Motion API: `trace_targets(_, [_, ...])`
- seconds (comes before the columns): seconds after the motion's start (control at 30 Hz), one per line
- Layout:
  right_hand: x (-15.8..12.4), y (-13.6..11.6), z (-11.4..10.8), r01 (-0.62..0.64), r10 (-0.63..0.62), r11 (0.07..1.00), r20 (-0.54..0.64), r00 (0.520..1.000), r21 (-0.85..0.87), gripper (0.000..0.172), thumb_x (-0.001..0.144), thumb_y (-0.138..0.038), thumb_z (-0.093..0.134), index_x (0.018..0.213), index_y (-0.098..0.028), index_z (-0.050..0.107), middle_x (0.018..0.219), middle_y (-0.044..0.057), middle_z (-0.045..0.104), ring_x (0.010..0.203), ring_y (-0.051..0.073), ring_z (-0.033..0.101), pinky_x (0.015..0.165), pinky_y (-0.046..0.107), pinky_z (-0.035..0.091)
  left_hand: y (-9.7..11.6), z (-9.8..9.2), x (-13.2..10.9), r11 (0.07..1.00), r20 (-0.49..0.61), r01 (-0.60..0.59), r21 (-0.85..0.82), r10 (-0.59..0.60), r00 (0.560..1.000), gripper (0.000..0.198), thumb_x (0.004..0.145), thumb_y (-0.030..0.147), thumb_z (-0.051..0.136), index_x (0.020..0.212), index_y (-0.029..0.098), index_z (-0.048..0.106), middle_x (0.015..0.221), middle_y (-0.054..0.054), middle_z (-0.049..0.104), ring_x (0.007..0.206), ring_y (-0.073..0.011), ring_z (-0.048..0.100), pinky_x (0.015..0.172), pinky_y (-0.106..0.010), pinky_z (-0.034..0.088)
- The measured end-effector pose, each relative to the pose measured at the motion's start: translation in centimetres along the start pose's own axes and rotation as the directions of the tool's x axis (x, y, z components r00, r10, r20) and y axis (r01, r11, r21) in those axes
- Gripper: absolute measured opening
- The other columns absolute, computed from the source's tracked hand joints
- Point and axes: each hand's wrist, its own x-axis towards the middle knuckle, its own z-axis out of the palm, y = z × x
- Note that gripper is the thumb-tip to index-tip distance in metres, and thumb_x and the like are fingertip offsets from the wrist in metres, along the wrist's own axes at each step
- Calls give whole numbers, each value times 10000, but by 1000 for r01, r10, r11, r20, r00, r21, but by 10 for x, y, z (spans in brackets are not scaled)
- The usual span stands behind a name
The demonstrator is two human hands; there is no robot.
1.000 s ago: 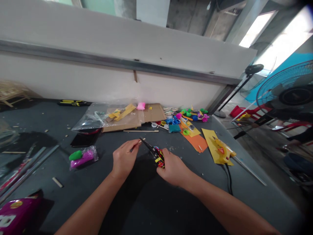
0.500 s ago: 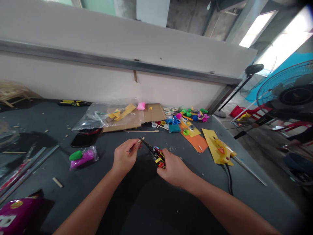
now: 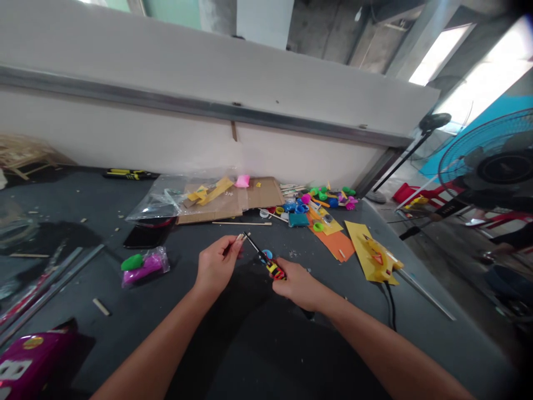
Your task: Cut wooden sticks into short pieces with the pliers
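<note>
My left hand is closed in a pinch on a short piece of pale wooden stick, whose end pokes out past the fingertips. My right hand is wrapped round the yellow, red and black handles of scissors. The dark blades point up and left, with their tips right beside the stick piece; whether they touch it I cannot tell. Just behind the scissors lies a blue ring-shaped lid. A long thin wooden stick lies beyond both hands.
Cardboard under a clear plastic bag lies at the back. A phone and packed purple clay are at left. At right, a yellow glue gun with a black cable rests on yellow paper. A purple object fills the near left corner.
The scissors have turned, their blades now looking like one narrow line where they showed a broad pivot before. My right hand has shifted slightly right and down. The left keeps its pinch.
</note>
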Motion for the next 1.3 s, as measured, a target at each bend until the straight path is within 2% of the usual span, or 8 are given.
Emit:
trace_targets(0.3, [6,14,8,-48,19,968,120,993,246,183,671,-191,461,851,-188,491,580,-43,478,489,95,469,460,189,327,-6,-4,2,980,28,-102,172,98,995,261,857,373,417,785,186,583,580,22,565,543,-113,568,555,-205,423])
trace_targets(0.47, [4,9,4,-24,-1,974,111,994,225,171,668,-195,458,837,-192,489,601,-39,489,490,92,460,463,191,312,-3,-5,2,947,48,-127,295,118,992,280,867,380,396,813,187,591,542,22,559,530,-119,548,530,-207,392])
trace_targets(0.57, [3,7,1,3,-9,994,59,998,110,148,666,-214,480,812,-189,488,632,-34,499,516,88,440,482,199,282,-4,-4,1,956,54,-118,269,107,993,288,870,385,390,834,186,595,536,27,548,509,-113,531,523,-205,391])
trace_targets(0.67, [3,6,-1,-9,8,999,18,1000,33,132,667,-240,494,788,-187,482,647,-25,504,546,97,441,490,208,275,-6,-1,1,983,61,-79,167,69,996,293,873,390,387,851,184,594,574,26,554,509,-104,537,522,-198,410])
trace_targets(0.83, [5,7,1,-53,50,994,32,998,95,120,664,-228,489,777,-189,482,588,-38,492,498,91,440,472,202,288,-6,0,2,991,80,-80,111,72,994,266,856,382,434,878,190,617,645,17,601,528,-100,558,527,-197,434])
trace_targets(0.97, [7,11,6,-119,85,955,131,988,273,149,643,-197,459,791,-193,479,508,-54,461,432,97,442,432,196,318,-5,-2,2,957,52,-186,221,179,983,209,848,325,464,850,196,629,657,13,632,584,-112,580,572,-208,448])
trace_targets(1.1, [8,13,9,-121,49,900,178,983,420,180,619,-185,447,797,-192,476,495,-57,459,417,98,444,418,195,358,-8,-3,2,895,22,-301,329,311,950,159,837,257,494,868,188,634,776,-13,676,705,-127,614,671,-228,472])
trace_targets(1.3, [5,8,7,-166,86,877,191,978,450,177,606,-186,467,782,-195,477,490,-61,461,426,100,452,424,199,384,-12,-3,3,809,16,-463,363,492,871,163,839,202,498,924,194,637,874,-25,687,821,-136,616,776,-253,473])
